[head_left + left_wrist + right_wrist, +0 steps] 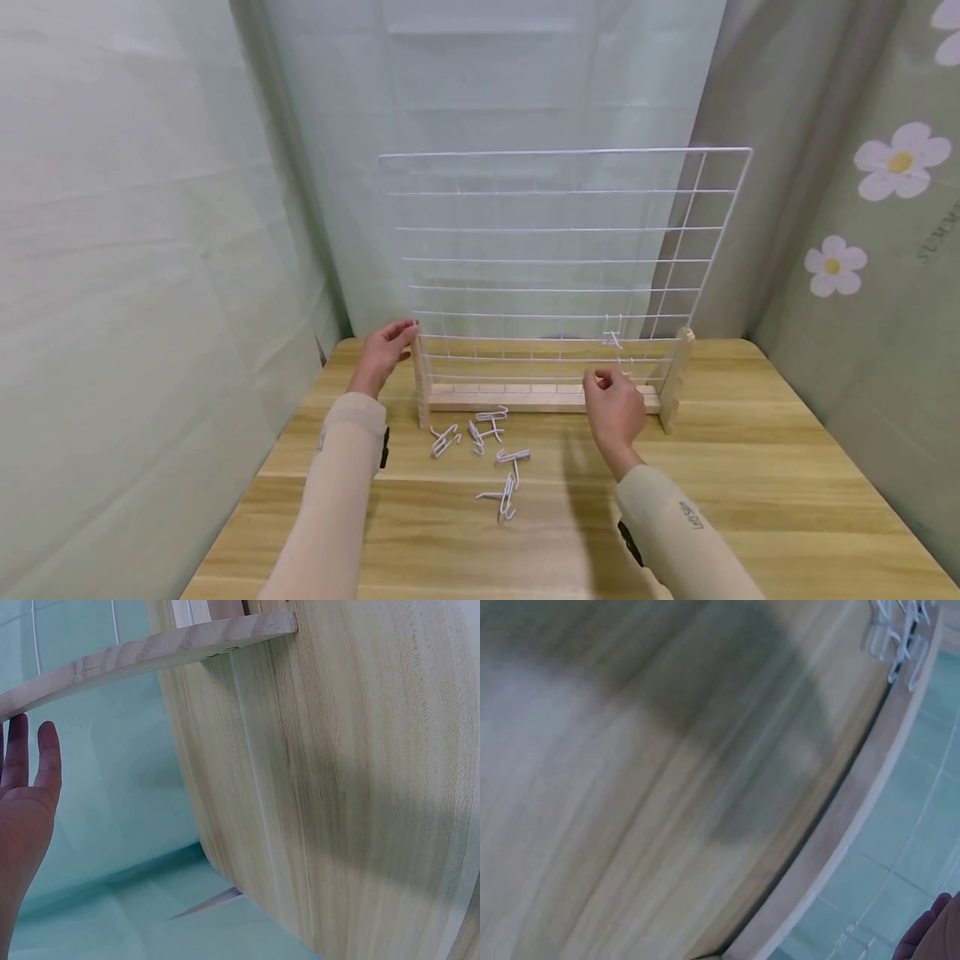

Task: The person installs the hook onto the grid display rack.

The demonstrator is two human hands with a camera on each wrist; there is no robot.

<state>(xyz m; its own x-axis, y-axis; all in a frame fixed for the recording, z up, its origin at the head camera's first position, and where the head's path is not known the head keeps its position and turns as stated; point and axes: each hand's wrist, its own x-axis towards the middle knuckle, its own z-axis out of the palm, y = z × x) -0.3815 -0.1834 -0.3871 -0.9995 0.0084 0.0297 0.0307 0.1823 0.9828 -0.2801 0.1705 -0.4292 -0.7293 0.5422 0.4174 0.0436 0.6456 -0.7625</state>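
A white wire grid stands upright in a wooden stand. At its left, my left hand grips the top of the wooden side post by the fingertips, its other fingers loose. My right hand has curled fingers in front of the lower right of the grid. Just behind its knuckles a white wire hook shows on the grid, partly hidden; I cannot tell whether the fingers hold it. Another hook hangs a little higher. Several loose hooks lie on the table before the stand.
The wooden table carries the stand near its back edge. A right side post and a low wooden crossbar complete the stand. Pale green curtains surround the table, and the one at right has white flowers.
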